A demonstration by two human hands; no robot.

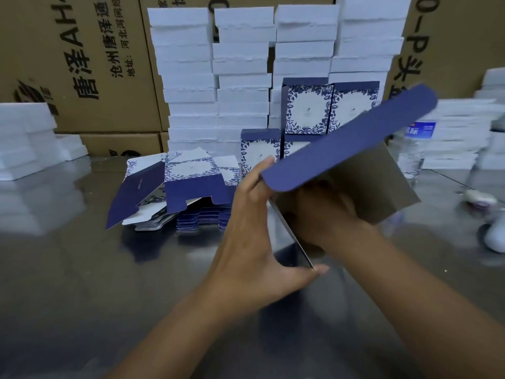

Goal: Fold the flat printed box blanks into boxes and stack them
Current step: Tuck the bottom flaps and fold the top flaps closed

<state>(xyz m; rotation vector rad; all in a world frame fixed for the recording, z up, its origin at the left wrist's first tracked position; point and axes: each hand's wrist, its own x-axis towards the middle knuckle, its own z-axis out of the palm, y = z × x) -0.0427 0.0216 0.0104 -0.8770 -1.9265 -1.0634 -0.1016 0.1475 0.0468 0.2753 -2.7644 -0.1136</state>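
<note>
I hold a half-opened box blank (352, 149) above the shiny table, its navy flap up and its silver inside facing me. My left hand (251, 228) grips its left edge, fingers up along the flap and thumb at the lower corner. My right hand (317, 214) reaches inside the blank and is partly hidden by it, fingers curled on the inner wall. A pile of flat blue-and-white printed blanks (177, 192) lies behind to the left. Several folded boxes (306, 110) stand stacked behind the held blank.
Tall stacks of white foam inserts (216, 77) rise at the back, with brown cartons (82, 64) behind them. More white foam (30, 138) sits far left and right. A water bottle (415, 149) stands at right, with small blurred objects (481, 201) near it.
</note>
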